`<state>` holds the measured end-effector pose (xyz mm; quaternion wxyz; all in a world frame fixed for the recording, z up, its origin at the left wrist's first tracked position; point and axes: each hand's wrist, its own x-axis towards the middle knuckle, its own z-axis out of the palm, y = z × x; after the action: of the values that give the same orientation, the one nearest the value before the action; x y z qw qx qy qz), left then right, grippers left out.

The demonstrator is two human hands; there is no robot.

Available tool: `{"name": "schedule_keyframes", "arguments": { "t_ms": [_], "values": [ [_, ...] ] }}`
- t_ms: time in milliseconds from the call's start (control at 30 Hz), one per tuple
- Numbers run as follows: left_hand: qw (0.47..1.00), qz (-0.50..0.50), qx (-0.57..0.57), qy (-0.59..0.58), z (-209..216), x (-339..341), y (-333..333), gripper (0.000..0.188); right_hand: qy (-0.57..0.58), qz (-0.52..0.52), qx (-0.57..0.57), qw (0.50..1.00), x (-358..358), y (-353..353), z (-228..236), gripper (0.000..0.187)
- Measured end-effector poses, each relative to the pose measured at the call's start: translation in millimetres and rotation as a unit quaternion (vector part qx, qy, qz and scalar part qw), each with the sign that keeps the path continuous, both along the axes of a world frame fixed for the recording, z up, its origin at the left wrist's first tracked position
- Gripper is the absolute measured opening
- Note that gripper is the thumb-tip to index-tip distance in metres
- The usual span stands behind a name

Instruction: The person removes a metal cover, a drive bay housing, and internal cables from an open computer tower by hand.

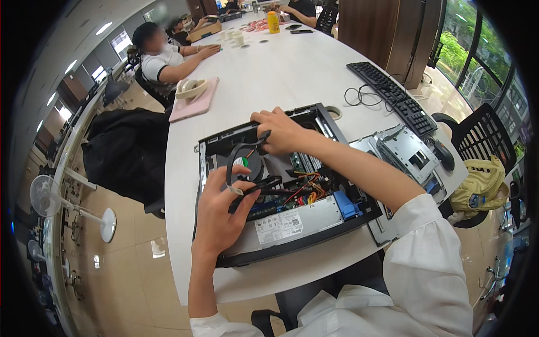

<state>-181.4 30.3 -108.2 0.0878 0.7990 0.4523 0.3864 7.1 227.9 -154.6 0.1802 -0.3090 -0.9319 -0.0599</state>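
An opened desktop computer case lies on the table in front of me, its insides showing. My left hand is closed on a black cable above the near left part of the case. The cable arches up from there to my right hand, whose fingers are closed around its far end over the case's far side. Below the hands are a round black fan, a silver power supply with a label, coloured wires and a blue plastic latch.
Right of the case lie a metal drive bracket, a black mouse and a black keyboard. Tape rolls rest on a pink tablet-like slab at the left. A person sits beyond, and a yellow bottle stands farther off.
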Motion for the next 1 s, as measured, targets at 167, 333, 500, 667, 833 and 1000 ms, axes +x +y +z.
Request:
{"name": "schedule_keyframes", "arguments": {
  "t_ms": [167,333,500,667,833,1000],
  "values": [
    [1.000,-0.003,0.002,0.000,-1.5,-2.4,-3.0,0.013,-0.030,-0.021,0.033,0.999,-7.9,-7.8,4.4,0.008],
    [1.000,0.000,0.000,0.015,1.1,-1.9,-2.3,0.010,-0.069,-0.028,0.069,0.995,-8.1,-9.1,5.0,0.008],
    [1.000,0.000,-0.017,-0.001,0.2,0.3,-0.9,0.011,-0.069,0.012,-0.019,0.997,0.5,2.4,9.7,0.013],
    [1.000,0.006,0.002,0.010,1.6,-2.0,-4.0,0.010,-0.064,-0.021,-0.046,0.997,48.6,-18.3,61.0,0.020],
    [0.999,0.009,-0.037,-0.007,2.4,0.5,-5.3,0.011,0.062,-0.093,-0.030,0.993,108.6,-81.0,112.6,0.022],
    [1.000,0.004,-0.016,0.003,0.0,-1.2,-4.2,0.011,0.271,-0.161,0.075,0.946,135.9,-203.2,148.3,0.020]
  ]
}}
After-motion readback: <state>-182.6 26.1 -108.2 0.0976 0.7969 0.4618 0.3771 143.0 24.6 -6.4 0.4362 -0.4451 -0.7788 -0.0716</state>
